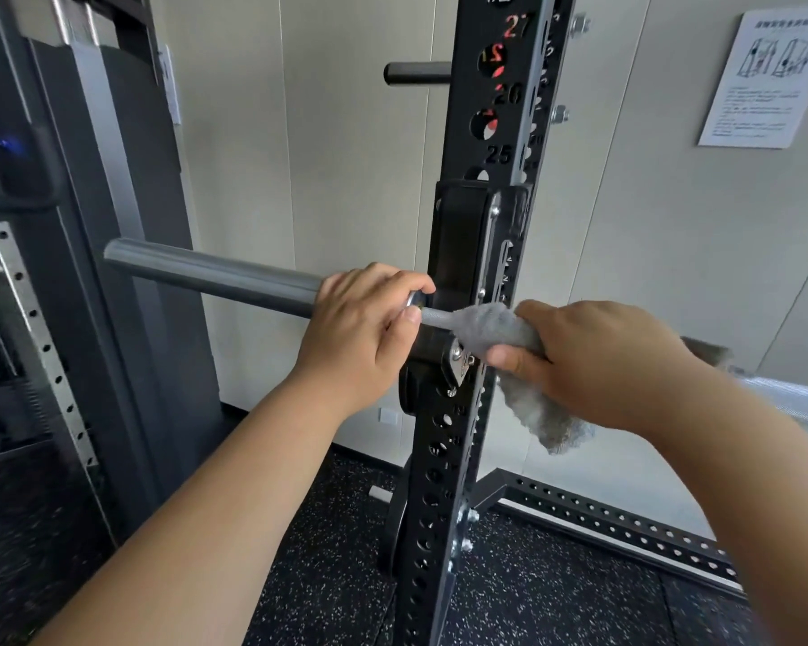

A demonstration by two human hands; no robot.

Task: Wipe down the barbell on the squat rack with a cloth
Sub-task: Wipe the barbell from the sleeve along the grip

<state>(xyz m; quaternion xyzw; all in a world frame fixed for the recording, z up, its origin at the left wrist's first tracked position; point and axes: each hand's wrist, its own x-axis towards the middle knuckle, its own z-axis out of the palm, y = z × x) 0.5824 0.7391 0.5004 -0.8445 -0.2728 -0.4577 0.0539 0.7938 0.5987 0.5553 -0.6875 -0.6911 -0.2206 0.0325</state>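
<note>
A steel barbell (206, 272) rests across a hook on the black squat rack upright (495, 146), its smooth grey sleeve pointing left. My left hand (365, 328) grips the inner end of the sleeve, right by the collar. My right hand (588, 361) is closed around a grey cloth (500, 326) wrapped over the thin shaft just right of the upright. A loose tail of the cloth hangs below my right hand. The shaft carries on to the right past my wrist, partly hidden by my arm.
A dark cable machine (43, 272) with a perforated steel rail stands at the left. A short black peg (416, 73) sticks out of the upright above. The rack's perforated base beam (626, 524) runs along the speckled rubber floor. A paper notice (766, 81) hangs on the wall.
</note>
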